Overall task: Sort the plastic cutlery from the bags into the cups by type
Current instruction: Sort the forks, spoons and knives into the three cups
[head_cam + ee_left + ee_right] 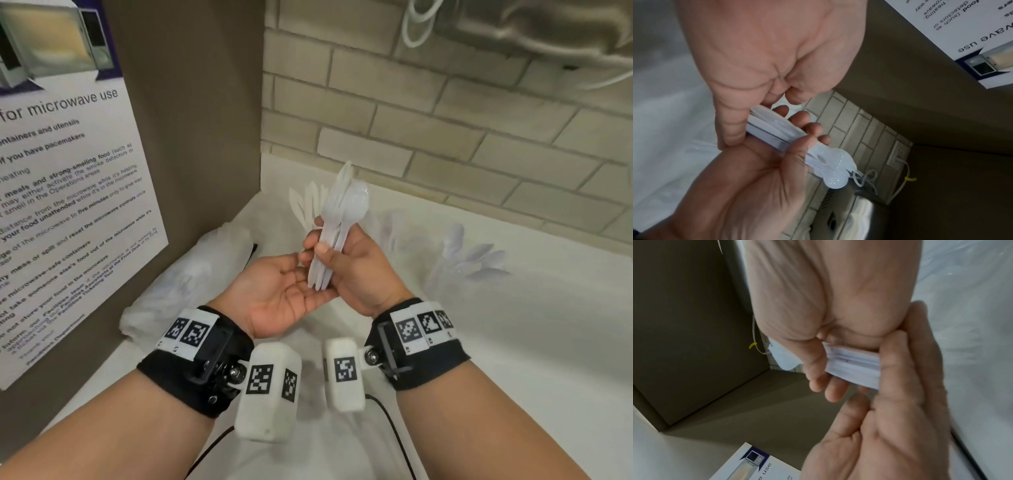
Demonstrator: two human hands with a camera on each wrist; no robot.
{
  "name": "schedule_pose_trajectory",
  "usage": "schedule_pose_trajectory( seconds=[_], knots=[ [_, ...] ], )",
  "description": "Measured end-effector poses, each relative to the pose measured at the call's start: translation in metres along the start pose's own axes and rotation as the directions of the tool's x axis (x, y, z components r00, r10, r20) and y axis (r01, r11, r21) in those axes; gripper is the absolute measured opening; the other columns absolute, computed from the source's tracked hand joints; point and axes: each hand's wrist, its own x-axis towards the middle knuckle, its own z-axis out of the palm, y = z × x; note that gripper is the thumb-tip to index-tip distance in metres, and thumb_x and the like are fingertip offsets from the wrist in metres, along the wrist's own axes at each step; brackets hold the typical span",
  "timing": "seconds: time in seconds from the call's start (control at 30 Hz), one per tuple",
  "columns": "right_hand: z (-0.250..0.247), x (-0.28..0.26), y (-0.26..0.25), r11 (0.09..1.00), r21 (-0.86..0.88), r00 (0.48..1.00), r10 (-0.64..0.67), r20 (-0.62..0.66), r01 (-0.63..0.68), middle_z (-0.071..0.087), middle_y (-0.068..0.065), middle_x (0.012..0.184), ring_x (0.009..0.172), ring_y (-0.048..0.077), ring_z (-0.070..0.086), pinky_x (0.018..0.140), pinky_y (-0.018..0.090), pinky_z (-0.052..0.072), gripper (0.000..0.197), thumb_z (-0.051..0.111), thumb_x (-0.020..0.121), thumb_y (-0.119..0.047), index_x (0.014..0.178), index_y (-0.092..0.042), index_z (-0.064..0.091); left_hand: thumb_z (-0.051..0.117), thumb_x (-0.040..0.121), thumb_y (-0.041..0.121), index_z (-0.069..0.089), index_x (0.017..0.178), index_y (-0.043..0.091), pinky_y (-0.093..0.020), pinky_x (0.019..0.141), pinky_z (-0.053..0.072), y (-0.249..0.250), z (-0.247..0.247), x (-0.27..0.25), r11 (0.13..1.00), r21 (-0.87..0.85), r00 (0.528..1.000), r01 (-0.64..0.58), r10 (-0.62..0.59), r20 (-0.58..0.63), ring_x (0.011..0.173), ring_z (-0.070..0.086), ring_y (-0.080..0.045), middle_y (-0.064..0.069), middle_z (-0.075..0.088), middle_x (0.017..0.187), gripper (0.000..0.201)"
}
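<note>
Gripping a bundle of white plastic cutlery (337,226) by the handles, the right hand (356,270) has its thumb across the front and its fingers curled round the back, so the bundle stands nearly upright above the counter with spoon bowls and what look like knife tips fanned out at the top. The left hand (281,291) lies palm up beneath it, fingers relaxed and spread, with the lower handle ends resting against its fingers; the left wrist view shows those ends squared against the palm. My reading is that the bundle is being evened up before it goes to a cup, and the risk starts in that grip: the handles are smooth and stacked loosely, so any easing of the thumb could let one or two slide out past the open left hand and drop. The bundle also appears mixed, so putting it whole into one cup would spoil the sort. Beyond the hands, the cups (310,205) behind the bundle and to the right (469,253) already hold white pieces and are pale and hard to make out against the white counter (513,342); a hasty reach could knock one or pick the wrong one. The plastic bag (191,277) lies at the left against the brown panel, close to the left forearm, and could be dragged.
</note>
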Motion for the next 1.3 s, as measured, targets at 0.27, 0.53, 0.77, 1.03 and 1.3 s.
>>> schedule_pose_trajectory(
  seconds=[0.27,0.53,0.77,1.03,1.3],
  knots=[
    [-0.002,-0.006,-0.001,0.991,-0.120,0.994,0.064,0.090,-0.053,0.058,0.004,0.076,0.066,0.014,0.057,0.070,0.025,0.050,0.017,0.049,0.084,-0.004,0.099,-0.009,0.052,0.053,0.081,0.069,0.053,0.127,0.006,-0.045,0.106,0.035,0.009,0.001,-0.009,0.782,0.510,0.931,-0.358,0.344,0.126,0.116,0.055,-0.030,-0.020,0.060,0.120,0.078],
    [0.006,-0.021,0.008,0.918,-0.366,0.931,0.260,0.255,-0.156,0.067,0.004,0.087,0.081,0.014,0.065,0.084,0.027,0.052,0.015,0.049,0.093,-0.004,0.094,-0.009,0.063,0.068,0.076,0.059,0.065,0.120,0.028,-0.063,0.075,0.049,0.013,0.022,-0.028,0.472,0.798,0.918,-0.375,0.306,0.251,0.075,0.056,-0.059,-0.021,0.072,0.082,0.053],
    [0.011,-0.037,0.022,0.882,-0.352,0.907,0.389,0.164,-0.315,0.055,0.002,0.070,0.058,0.012,0.052,0.062,0.030,0.045,0.014,0.046,0.101,-0.016,0.089,-0.015,0.053,0.062,0.072,0.046,0.069,0.116,0.015,0.000,0.076,0.041,0.019,0.024,-0.029,0.538,0.689,0.857,-0.487,0.448,0.256,0.096,0.060,0.016,0.013,0.069,0.111,0.054],
    [0.014,-0.037,0.014,0.903,-0.261,0.884,0.403,0.238,-0.341,0.053,-0.003,0.064,0.049,0.007,0.042,0.050,0.020,0.038,0.014,0.048,0.094,-0.024,0.083,-0.015,0.050,0.053,0.090,0.048,0.070,0.110,0.017,-0.018,0.087,0.043,0.011,0.017,-0.025,0.441,0.802,0.892,-0.404,0.386,0.237,0.107,0.060,0.002,0.008,0.069,0.115,0.040],
    [-0.006,-0.018,-0.045,0.747,-0.643,0.974,0.030,-0.223,-0.170,0.055,-0.001,0.077,0.052,0.011,0.050,0.051,0.026,0.040,0.008,0.068,0.087,-0.017,0.090,-0.014,0.061,0.045,0.099,0.031,0.059,0.098,0.017,-0.018,0.063,0.050,0.016,0.006,-0.016,0.139,0.941,0.777,-0.307,0.608,0.164,0.074,0.068,-0.007,-0.002,0.069,0.087,0.019]
  ],
)
